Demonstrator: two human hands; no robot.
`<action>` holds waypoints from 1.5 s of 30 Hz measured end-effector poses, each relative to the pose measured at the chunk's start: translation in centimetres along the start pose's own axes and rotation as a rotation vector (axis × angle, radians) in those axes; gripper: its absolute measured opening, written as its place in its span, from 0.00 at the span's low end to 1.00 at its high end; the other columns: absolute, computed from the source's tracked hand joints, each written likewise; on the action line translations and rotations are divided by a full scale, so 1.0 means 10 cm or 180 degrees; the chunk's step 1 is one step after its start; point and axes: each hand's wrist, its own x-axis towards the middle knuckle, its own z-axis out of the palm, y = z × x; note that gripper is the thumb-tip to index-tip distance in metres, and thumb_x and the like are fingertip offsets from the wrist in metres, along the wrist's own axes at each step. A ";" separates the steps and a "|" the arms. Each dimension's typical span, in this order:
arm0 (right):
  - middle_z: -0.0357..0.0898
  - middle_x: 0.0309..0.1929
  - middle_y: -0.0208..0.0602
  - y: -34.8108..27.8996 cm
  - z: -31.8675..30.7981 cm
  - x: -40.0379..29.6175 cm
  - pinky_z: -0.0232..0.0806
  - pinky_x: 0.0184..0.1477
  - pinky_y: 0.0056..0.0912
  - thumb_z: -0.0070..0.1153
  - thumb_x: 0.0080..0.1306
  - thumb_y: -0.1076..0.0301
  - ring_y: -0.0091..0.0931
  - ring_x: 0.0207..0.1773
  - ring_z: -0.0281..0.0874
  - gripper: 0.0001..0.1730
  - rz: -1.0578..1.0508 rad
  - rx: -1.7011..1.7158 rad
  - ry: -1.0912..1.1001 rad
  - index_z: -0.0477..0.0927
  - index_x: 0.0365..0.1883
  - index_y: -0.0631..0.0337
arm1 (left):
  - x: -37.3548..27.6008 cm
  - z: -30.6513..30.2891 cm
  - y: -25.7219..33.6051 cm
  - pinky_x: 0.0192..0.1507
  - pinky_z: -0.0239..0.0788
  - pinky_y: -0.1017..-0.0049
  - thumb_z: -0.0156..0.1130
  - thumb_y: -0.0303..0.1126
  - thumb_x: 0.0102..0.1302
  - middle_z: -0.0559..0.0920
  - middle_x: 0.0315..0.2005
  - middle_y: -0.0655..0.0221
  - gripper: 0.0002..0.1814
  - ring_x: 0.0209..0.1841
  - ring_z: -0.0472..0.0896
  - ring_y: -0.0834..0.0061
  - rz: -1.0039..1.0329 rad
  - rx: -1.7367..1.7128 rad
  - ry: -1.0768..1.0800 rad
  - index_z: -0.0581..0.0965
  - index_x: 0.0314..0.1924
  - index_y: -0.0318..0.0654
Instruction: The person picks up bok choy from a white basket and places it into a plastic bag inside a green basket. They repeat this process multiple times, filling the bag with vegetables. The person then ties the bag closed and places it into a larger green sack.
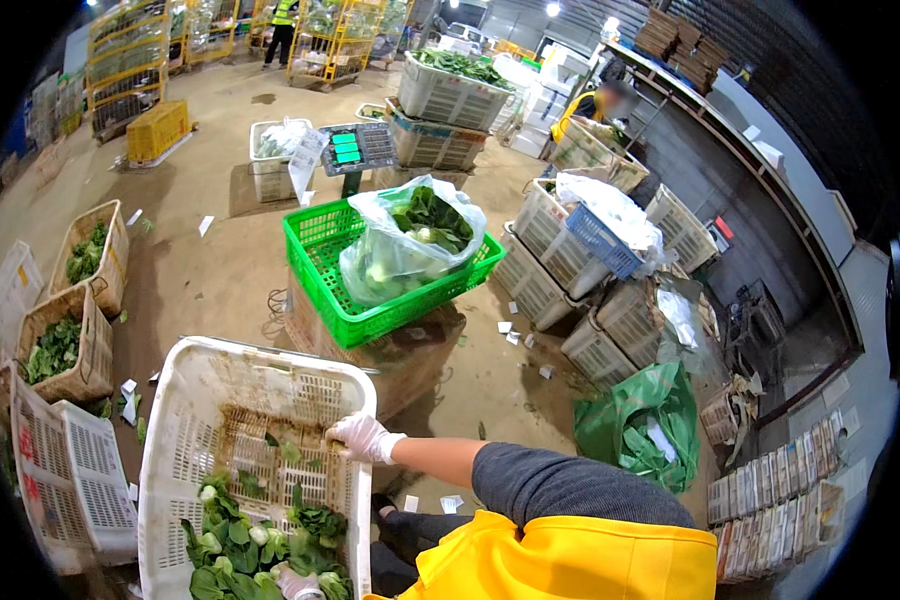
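Note:
My right hand [364, 438], in a thin pale glove, grips the side rim of a large white plastic crate [270, 358]. The crate is stained brown inside and is tilted. Several heads of bok choy [241, 536] lie at its near end, with loose leaves further up. My left hand [298, 583], also gloved, is among the bok choy at the bottom edge of the view; leaves and the frame edge hide whether it grasps any. Beyond the crate, a green plastic basket [330, 315] holds an open clear plastic bag [371, 274] of bok choy.
A scale display [358, 148] stands behind the basket. Crates of greens [60, 349] line the left. Stacked crates [547, 255] and a green bag [645, 427] stand right. A person in yellow [574, 112] bends at the back right; another [281, 34] stands near yellow cage trolleys [337, 45].

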 end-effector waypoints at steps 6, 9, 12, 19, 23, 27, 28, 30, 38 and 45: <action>0.78 0.42 0.41 -0.10 0.01 -0.02 0.69 0.47 0.39 0.59 0.51 0.65 0.38 0.44 0.77 0.21 0.0213 0.0511 -0.0404 0.78 0.47 0.49 | 0.65 0.06 -0.45 0.63 0.58 0.63 0.65 0.56 0.54 0.64 0.65 0.64 0.48 0.62 0.66 0.65 -0.0323 -0.4777 -0.0420 0.57 0.68 0.42; 0.70 0.57 0.44 -0.58 0.05 -0.05 0.68 0.51 0.42 0.62 0.50 0.70 0.42 0.52 0.73 0.35 -0.1203 0.1532 -0.0260 0.70 0.59 0.44 | 0.13 -0.42 -0.05 0.59 0.60 0.60 0.59 0.64 0.55 0.70 0.60 0.68 0.42 0.57 0.69 0.67 0.0363 -0.6304 -0.1410 0.65 0.63 0.47; 0.65 0.61 0.42 -0.95 -0.22 -0.14 0.68 0.51 0.44 0.65 0.45 0.72 0.44 0.56 0.70 0.42 -0.2056 0.1374 -0.0152 0.67 0.61 0.41 | -0.49 -0.69 0.70 0.55 0.62 0.61 0.55 0.69 0.55 0.73 0.56 0.70 0.40 0.54 0.71 0.69 0.0604 -0.6841 -0.2331 0.69 0.60 0.50; 0.71 0.52 0.43 -0.75 -0.53 0.08 0.69 0.49 0.39 0.67 0.40 0.67 0.43 0.51 0.73 0.44 -0.1282 0.2036 -0.0585 0.65 0.59 0.53 | -0.62 -0.89 0.65 0.61 0.57 0.50 0.51 0.62 0.60 0.70 0.58 0.65 0.39 0.60 0.68 0.67 0.0862 -0.5346 -0.3241 0.63 0.64 0.45; 0.73 0.46 0.42 -0.57 -0.45 0.07 0.68 0.49 0.33 0.68 0.42 0.65 0.38 0.48 0.74 0.44 -0.0779 0.2127 -0.0225 0.61 0.58 0.59 | -1.06 -1.26 0.72 0.63 0.59 0.65 0.70 0.37 0.56 0.67 0.60 0.58 0.41 0.62 0.66 0.66 0.2200 -0.3660 0.0545 0.59 0.65 0.32; 0.68 0.51 0.39 -0.96 -0.74 0.07 0.62 0.57 0.32 0.69 0.42 0.65 0.28 0.54 0.66 0.42 -0.0360 0.3658 -0.0822 0.65 0.56 0.60 | -0.95 -1.14 1.14 0.66 0.54 0.67 0.68 0.29 0.51 0.62 0.65 0.58 0.46 0.66 0.62 0.64 0.3815 -0.4187 0.0244 0.55 0.68 0.34; 0.67 0.51 0.38 -1.01 -0.74 0.10 0.59 0.60 0.30 0.70 0.43 0.63 0.27 0.56 0.64 0.42 -0.0174 0.3799 -0.0833 0.66 0.57 0.61 | -1.11 -1.28 1.24 0.63 0.60 0.67 0.69 0.25 0.49 0.68 0.61 0.56 0.46 0.59 0.70 0.62 0.3493 -0.4521 0.0287 0.56 0.68 0.35; 0.64 0.57 0.39 -1.06 -0.65 0.10 0.56 0.64 0.34 0.68 0.51 0.59 0.29 0.62 0.61 0.44 -0.0145 0.3892 -0.0492 0.61 0.63 0.62 | -1.12 -1.27 1.29 0.63 0.60 0.67 0.69 0.31 0.55 0.67 0.61 0.59 0.45 0.60 0.69 0.64 0.2530 -0.3717 0.1333 0.54 0.69 0.39; 0.75 0.46 0.33 -0.99 -0.23 0.16 0.67 0.51 0.29 0.64 0.57 0.66 0.25 0.47 0.73 0.28 0.1660 0.4365 -0.1037 0.70 0.54 0.60 | -1.16 -1.01 1.24 0.69 0.45 0.63 0.67 0.45 0.55 0.58 0.67 0.56 0.40 0.70 0.53 0.60 0.3229 -0.3438 0.0875 0.62 0.65 0.40; 0.75 0.47 0.32 -0.56 0.12 0.14 0.67 0.51 0.27 0.68 0.50 0.71 0.23 0.47 0.72 0.33 0.1199 0.3672 -0.0728 0.69 0.55 0.64 | 0.21 -0.42 0.18 0.61 0.60 0.62 0.61 0.43 0.57 0.72 0.55 0.55 0.30 0.58 0.68 0.57 0.1009 -0.0768 0.0323 0.69 0.59 0.43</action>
